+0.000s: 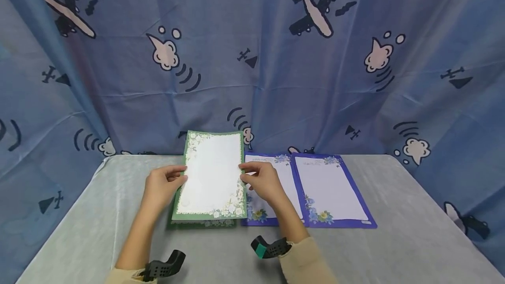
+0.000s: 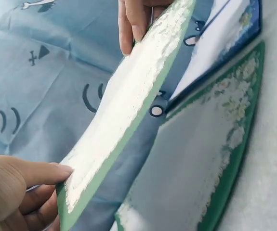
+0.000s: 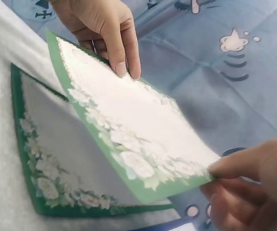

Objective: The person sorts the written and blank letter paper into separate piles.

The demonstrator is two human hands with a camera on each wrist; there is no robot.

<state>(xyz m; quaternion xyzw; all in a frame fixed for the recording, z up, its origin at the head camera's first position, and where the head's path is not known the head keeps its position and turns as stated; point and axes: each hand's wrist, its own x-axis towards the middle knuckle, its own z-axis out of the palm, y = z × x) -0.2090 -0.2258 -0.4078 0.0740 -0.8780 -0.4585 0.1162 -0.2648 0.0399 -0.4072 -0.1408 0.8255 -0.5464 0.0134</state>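
Observation:
Raised above the table is a green-bordered sheet of paper (image 1: 213, 174) with a white middle and white flowers along its edges. My left hand (image 1: 161, 187) pinches its left edge between thumb and fingers. At the opposite edge, my right hand (image 1: 265, 182) pinches it the same way. Below it lies another green-bordered sheet (image 3: 66, 144), partly covered in the head view. In the left wrist view the lower green sheet (image 2: 191, 154) lies apart from the lifted one, with a gap between them.
Two purple-bordered sheets with blue flowers lie side by side to the right, the left one (image 1: 276, 174) partly behind my right hand and the other (image 1: 331, 187) in full view. A pale cloth covers the table (image 1: 402, 214). Behind hangs a blue curtain (image 1: 272, 78) printed with airplanes.

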